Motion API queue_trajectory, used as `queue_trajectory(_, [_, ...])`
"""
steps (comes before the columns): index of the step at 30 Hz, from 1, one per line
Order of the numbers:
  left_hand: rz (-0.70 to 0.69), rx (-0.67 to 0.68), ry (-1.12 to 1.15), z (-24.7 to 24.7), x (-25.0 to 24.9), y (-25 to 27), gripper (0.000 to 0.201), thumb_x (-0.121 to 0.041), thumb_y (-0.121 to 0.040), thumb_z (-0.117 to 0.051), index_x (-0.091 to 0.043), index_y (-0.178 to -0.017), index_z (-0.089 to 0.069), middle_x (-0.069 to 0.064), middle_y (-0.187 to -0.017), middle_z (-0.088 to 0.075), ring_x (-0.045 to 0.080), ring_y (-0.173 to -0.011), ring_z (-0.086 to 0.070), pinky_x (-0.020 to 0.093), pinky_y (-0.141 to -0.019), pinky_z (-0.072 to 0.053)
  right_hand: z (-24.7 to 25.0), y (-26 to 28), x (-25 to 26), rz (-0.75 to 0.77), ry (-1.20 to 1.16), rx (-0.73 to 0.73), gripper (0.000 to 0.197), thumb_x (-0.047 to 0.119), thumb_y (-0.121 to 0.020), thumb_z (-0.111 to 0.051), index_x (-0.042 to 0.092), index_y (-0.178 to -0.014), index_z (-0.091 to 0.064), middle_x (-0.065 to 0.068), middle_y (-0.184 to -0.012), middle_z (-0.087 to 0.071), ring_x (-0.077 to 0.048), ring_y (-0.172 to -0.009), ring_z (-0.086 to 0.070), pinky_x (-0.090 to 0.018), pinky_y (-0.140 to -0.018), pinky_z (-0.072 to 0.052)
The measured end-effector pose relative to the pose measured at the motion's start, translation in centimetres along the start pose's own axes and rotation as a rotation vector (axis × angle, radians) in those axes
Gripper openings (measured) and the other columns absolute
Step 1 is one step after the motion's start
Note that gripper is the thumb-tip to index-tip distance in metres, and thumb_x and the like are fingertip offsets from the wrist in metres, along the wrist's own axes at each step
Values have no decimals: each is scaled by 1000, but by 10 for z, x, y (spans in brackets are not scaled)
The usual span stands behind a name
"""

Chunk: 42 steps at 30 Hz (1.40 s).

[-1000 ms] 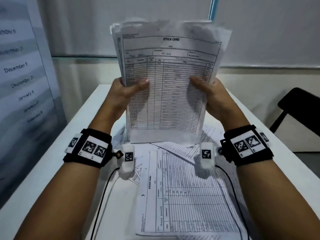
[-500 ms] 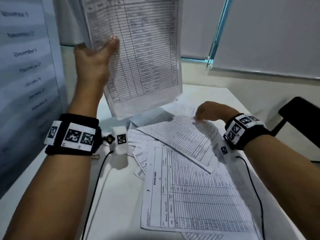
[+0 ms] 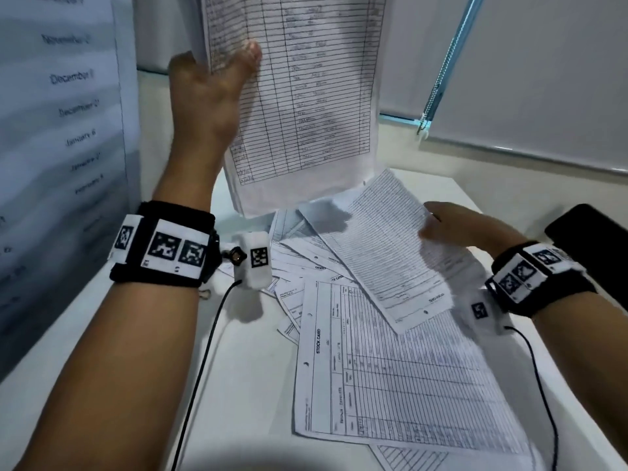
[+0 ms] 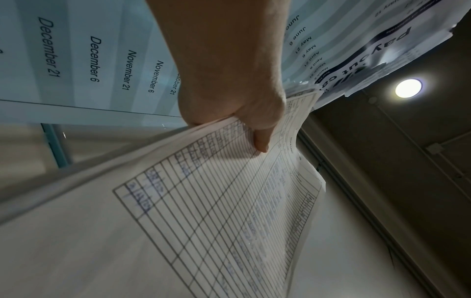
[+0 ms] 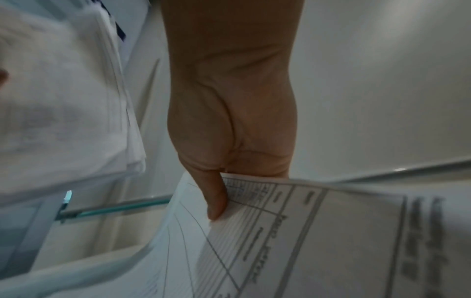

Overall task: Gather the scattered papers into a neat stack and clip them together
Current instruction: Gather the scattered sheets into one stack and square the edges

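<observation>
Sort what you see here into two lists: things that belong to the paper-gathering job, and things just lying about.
Belongs to the job:
held stack, in left hand
lifted sheet, in right hand
scattered sheets

Lying about:
wall calendar
blind cord
black chair

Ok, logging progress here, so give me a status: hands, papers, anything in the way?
Left hand holds gathered stack raised. Right hand pinches one loose sheet by its edge. More sheets scattered on table. Nothing blocking.
</observation>
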<state>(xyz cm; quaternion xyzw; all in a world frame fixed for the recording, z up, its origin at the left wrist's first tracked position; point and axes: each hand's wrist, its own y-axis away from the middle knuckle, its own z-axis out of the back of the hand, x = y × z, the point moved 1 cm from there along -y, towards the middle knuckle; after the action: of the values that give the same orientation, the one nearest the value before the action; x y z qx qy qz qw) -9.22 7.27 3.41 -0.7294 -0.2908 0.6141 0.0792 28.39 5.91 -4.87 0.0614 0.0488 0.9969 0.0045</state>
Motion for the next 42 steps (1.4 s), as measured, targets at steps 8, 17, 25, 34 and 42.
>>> queue_trajectory(8, [16,-21,8,0,-9,4,34,-40,-87,-78,-27,-101,-49,-12,-108,-66,-5,-91,-66,5,-67,-49,62,51,-21,-22,305,-9,26,19,-98,-58,18,-123,-67,-5,-131,-64,-33,-123,-57,-40,-101,-45])
queue_trajectory(17, [-32,-54,9,16,-22,7,31,-31,-92,-75,-31,-93,-44,-14,-106,-62,-13,-86,-65,5,-73,-50,77,50,6,6,721,-165,28,27,-97,-39,28,-103,-66,2,-114,-70,-28,-109,-61,-43,-99,-40])
queue_trajectory(25, [-34,-67,5,20,-26,3,32,-38,-91,-75,-31,-94,-44,-16,-105,-60,-12,-89,-62,4,-72,-49,25,26,49,291,782,-9,30,22,-94,-52,32,-119,-66,4,-120,-62,-22,-131,-47,-58,-121,-3])
queue_trajectory(34, [-42,-44,-8,17,-28,8,30,-35,-93,-73,-33,-88,-43,-15,-101,-60,-11,-85,-64,5,-74,-49,-41,11,86,534,30,22,38,24,-92,-66,28,-129,-60,-2,-141,-54,-18,-129,-52,-36,-110,-39])
queue_trajectory(42, [-40,-33,-7,17,-31,10,30,-31,-93,-73,-32,-85,-45,-20,-93,-61,-25,-73,-61,0,-69,-45,-26,-13,-12,-273,118,337,93,82,-63,-71,9,-120,-66,-15,-116,-72,-32,-103,-68,-35,-87,-51])
